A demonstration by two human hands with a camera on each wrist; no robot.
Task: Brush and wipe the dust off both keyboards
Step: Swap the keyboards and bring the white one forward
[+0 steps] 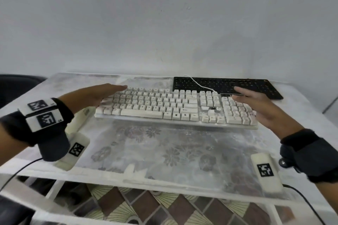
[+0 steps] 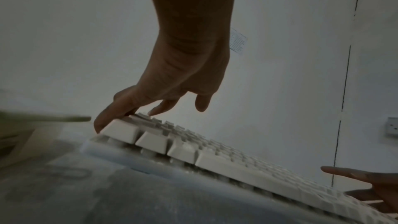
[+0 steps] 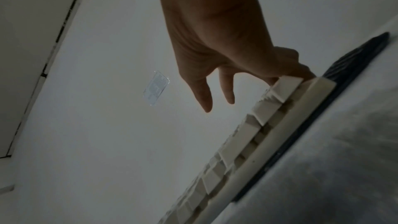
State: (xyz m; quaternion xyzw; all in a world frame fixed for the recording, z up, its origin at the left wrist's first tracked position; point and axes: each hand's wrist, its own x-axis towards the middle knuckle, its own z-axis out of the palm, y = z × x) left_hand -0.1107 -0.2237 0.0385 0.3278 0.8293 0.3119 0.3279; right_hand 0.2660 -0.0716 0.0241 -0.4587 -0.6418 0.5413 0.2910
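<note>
Both hands are at the white keyboard now, one at each end. The left hand has its fingers straight and spread loosely over the left end; in the left wrist view its thumb touches the corner key. The right hand lies flat and relaxed over the number pad, a finger touching the far right corner in the right wrist view. Neither hand pinches or holds anything.

The white keyboard sits mid-worktop; the black keyboard lies just behind its right half, touching or nearly so, with the white cable draped across it.

It looks like a stiff, light plastic slab with loose-capped keys. Best taken by the bare end edges of the frame, not the keys, and that cable may drag.
</note>
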